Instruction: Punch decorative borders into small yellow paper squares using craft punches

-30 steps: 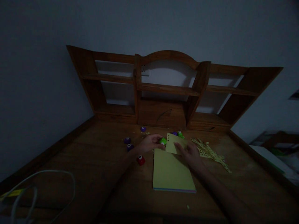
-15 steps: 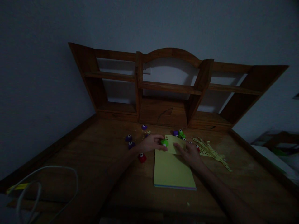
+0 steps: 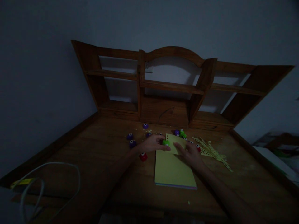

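My left hand [image 3: 153,143] is closed round a green craft paper punch [image 3: 166,142], which sits at the left edge of a small yellow sheet [image 3: 174,146]. A short row of punched holes shows near that sheet's upper left corner. My right hand [image 3: 189,153] pinches the sheet from the right, thumb on top. Under both lies a stack of coloured paper [image 3: 174,171], yellow on top with blue and purple at its front edge. A red punch [image 3: 143,156] stands just below my left wrist, and purple punches [image 3: 132,143] are to its left.
Punched yellow paper strips [image 3: 213,154] lie heaped on the right. Another green punch [image 3: 182,133] and a purple one [image 3: 177,133] stand behind the sheet, and a second red punch [image 3: 198,147] is by my right hand. A wooden shelf unit [image 3: 163,109] lines the back; a white cable [image 3: 78,174] loops at left.
The green punch in my left hand has moved slightly right and down along the sheet's left edge. My right hand keeps its hold on the sheet. The whole view has shifted slightly.
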A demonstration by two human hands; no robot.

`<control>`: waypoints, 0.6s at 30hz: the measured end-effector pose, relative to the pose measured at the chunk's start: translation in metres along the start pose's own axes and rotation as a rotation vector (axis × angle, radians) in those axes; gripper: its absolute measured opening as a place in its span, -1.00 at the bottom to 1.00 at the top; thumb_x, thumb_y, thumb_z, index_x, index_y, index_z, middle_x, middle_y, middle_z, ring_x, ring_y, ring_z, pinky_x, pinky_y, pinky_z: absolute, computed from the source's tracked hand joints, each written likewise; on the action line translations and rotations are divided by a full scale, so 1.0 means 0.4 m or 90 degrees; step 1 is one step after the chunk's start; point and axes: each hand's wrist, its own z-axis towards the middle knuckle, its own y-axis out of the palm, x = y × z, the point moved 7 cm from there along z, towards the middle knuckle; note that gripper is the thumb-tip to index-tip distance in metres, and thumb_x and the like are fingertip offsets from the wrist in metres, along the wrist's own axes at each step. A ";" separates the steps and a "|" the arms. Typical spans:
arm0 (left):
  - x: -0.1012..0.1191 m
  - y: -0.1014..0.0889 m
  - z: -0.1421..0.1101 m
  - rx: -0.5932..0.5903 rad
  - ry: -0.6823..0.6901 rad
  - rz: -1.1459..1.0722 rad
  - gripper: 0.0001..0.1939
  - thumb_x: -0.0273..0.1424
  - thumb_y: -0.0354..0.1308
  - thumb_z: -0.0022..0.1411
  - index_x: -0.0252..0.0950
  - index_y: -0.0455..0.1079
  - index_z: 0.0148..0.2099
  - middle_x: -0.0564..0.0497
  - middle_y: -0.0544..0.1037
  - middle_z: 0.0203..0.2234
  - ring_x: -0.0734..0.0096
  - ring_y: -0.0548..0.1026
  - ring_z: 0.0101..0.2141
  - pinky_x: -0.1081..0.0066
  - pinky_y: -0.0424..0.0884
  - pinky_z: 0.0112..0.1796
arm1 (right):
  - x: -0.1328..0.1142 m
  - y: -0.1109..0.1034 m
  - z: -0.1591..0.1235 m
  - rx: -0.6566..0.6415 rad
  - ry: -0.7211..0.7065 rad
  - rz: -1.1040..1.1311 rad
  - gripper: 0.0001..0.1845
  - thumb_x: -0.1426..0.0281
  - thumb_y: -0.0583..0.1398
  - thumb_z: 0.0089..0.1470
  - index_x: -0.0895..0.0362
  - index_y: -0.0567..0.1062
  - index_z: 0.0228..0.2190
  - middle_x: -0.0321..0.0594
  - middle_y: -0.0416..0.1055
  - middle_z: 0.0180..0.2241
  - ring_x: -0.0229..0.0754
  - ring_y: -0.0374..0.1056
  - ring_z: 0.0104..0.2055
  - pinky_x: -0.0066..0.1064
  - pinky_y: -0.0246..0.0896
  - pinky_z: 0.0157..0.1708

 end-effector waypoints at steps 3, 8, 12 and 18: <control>0.010 -0.005 -0.005 0.012 0.001 0.037 -0.65 -0.25 0.36 -0.09 -0.36 0.45 -0.27 -0.03 0.51 -0.43 0.35 0.47 -0.33 0.39 0.34 -0.28 | 0.004 0.017 -0.003 -0.044 0.005 0.028 -0.48 -0.02 0.15 -0.02 0.22 0.51 -0.41 -0.14 0.50 -0.47 -0.11 0.37 -0.46 -0.40 0.22 -0.55; 0.040 -0.009 -0.018 0.008 0.018 0.097 -0.66 -0.22 0.33 -0.06 -0.38 0.45 -0.31 0.00 0.50 -0.46 0.41 0.43 -0.40 0.44 0.30 -0.37 | 0.009 0.027 -0.004 -0.054 0.016 0.069 -0.49 -0.01 0.15 0.00 0.23 0.51 -0.37 -0.14 0.51 -0.45 -0.13 0.39 -0.49 -0.39 0.25 -0.55; 0.054 -0.009 -0.023 0.010 0.025 0.096 -0.64 -0.21 0.32 -0.05 -0.38 0.44 -0.29 0.00 0.50 -0.44 0.45 0.41 -0.41 0.48 0.28 -0.40 | 0.008 0.023 -0.003 -0.051 0.027 0.063 -0.50 -0.01 0.16 -0.02 0.22 0.50 -0.44 -0.19 0.47 -0.57 -0.19 0.33 -0.59 -0.43 0.18 -0.63; 0.041 -0.006 -0.015 0.003 0.033 0.091 -0.65 -0.21 0.32 -0.04 -0.37 0.45 -0.28 -0.01 0.49 -0.45 0.44 0.41 -0.42 0.47 0.29 -0.40 | 0.009 0.028 -0.003 -0.065 0.041 0.072 -0.50 -0.02 0.17 -0.01 0.21 0.48 -0.44 -0.22 0.44 -0.59 -0.23 0.29 -0.62 -0.46 0.15 -0.66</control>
